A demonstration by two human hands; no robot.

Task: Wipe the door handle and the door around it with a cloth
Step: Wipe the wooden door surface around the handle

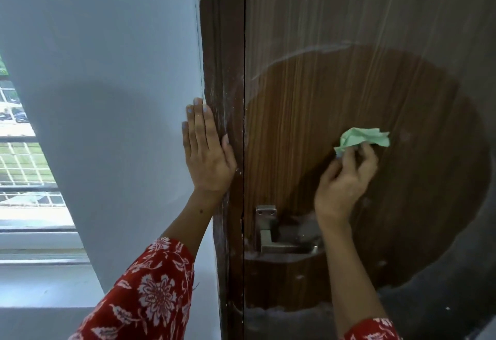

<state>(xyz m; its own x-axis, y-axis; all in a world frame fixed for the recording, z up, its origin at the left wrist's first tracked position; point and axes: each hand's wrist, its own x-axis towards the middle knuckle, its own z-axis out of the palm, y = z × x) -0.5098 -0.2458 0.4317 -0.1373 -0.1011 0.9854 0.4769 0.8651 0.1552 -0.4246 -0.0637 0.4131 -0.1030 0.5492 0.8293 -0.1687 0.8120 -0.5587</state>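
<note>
A dark brown wooden door (375, 31) fills the right half of the view. A large round patch on it looks darker and cleaner, with dusty white streaks above it. My right hand (346, 181) grips a crumpled light green cloth (362, 139) against the door, above and right of the handle. The metal lever handle (290, 245) and its plate (265, 219) sit low near the door's left edge, partly behind my right wrist. My left hand (205, 149) rests flat with straight fingers where the white wall meets the door frame (222, 44).
A pale white wall (107, 71) stands to the left of the frame. Further left is a window with a metal grille (21, 165) and a white sill (40, 248) below it. Both forearms wear red floral sleeves.
</note>
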